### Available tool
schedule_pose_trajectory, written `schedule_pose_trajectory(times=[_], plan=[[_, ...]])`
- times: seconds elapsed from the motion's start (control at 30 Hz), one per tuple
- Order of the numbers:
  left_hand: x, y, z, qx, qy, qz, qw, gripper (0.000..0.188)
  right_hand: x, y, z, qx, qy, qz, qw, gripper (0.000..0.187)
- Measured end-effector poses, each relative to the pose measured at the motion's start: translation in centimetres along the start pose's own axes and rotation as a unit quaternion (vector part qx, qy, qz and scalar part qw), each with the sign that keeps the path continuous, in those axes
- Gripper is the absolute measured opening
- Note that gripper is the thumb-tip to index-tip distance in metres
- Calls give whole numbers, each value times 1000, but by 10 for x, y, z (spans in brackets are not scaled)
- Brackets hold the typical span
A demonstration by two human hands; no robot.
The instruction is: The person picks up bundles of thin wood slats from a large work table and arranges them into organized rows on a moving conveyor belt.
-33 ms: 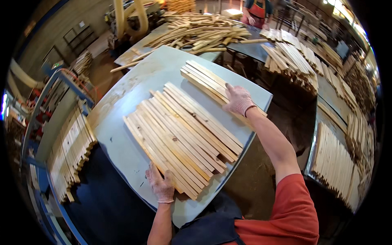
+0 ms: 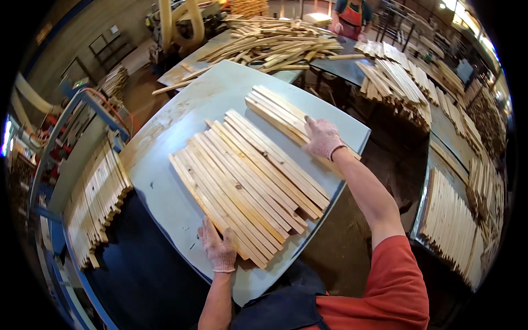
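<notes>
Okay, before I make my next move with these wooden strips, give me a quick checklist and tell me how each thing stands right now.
1. Left hand in a pale knitted glove against the left edge of the wide row of pale wooden strips: ok.
2. Right hand in a pale knitted glove on the narrow bundle of pale wooden strips: ok.
3. Right fingers wrapped firmly around the bundle: cannot tell, partly hidden.
4. Wide row squared at the near side: not ok, its strips end unevenly.
5. Bundle and wide row apart: ok, the smooth pale blue tabletop shows between them.
</notes>
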State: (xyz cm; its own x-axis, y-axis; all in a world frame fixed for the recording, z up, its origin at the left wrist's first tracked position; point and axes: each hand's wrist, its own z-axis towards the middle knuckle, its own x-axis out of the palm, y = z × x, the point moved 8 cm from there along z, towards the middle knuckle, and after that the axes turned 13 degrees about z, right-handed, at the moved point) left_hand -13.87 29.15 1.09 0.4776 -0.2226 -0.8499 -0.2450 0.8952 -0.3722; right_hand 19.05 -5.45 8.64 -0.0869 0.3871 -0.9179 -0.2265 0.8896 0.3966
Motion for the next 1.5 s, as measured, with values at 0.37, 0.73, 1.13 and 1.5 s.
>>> schedule_pose_trajectory(times=[0.37, 0.73, 1.13, 1.5], plan=[[-4, 2, -4, -9, 7, 28, 1000, 80, 64, -17, 18, 2, 125, 189, 974, 119], [-13, -8, -11, -67, 9, -37, 997, 71, 78, 54, 23, 81, -42, 134, 987, 81], [-3, 11, -34, -86, 33, -52, 994, 76, 69, 66, -5, 74, 1, 142, 987, 76], [-33, 33, -48, -42, 27, -201, 978, 59, 81, 108, -180, 11, 107, 638, 762, 75]])
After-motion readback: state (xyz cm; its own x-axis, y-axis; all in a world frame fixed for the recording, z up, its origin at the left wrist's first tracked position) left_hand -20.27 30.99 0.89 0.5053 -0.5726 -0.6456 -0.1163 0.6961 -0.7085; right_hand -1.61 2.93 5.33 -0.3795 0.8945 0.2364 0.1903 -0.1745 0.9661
